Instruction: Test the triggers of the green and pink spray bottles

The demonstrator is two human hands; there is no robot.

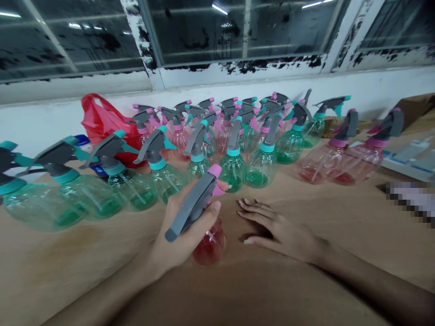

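Observation:
My left hand (183, 226) is wrapped around the neck of a pink spray bottle (209, 246) with a grey head and pink nozzle. Its thumb lies across the near side of the neck, and an index fingertip shows by the trigger. Reddish liquid shows in the bottle's lower part. To the right, apart from the bottle, my right hand (275, 226) lies on the wooden table (265, 290) with fingers stretched out, holding nothing. Just beyond both hands stands a row of green spray bottles (233, 170) with grey heads and teal collars.
More pink and green spray bottles crowd toward the wall, with two pink spray bottles (321, 163) at the right. A red plastic bag (105, 115) stands at the back left. A blurred-out flat object (413, 197) lies at the right edge. Windows (238, 31) rise behind.

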